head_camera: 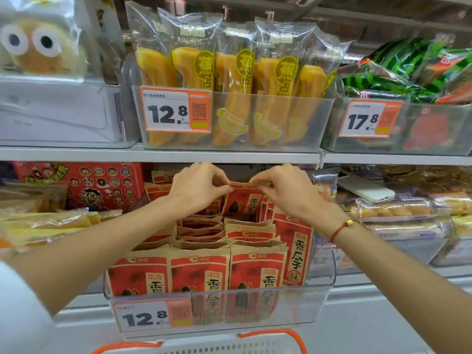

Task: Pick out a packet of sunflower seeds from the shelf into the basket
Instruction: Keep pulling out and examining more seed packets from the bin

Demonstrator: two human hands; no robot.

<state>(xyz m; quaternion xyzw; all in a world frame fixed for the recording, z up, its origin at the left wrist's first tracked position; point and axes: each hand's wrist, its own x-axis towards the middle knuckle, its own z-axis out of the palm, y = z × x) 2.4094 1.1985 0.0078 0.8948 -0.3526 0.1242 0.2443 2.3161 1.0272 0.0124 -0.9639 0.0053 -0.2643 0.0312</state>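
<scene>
With both the left hand (196,190) and the right hand (286,192) pinching the top edge of the seed packet (242,200) at frame centre, lift it straight up, then lower it into the basket (255,344) at the bottom

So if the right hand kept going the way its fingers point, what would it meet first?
The right hand points left along the packet top, so it would likely meet the left hand fingertips pinching the same edge; depth is unclear.

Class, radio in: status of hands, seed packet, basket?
Both hands pinch packet top, lifted above bin. Basket waits below. Nothing blocking.
</scene>
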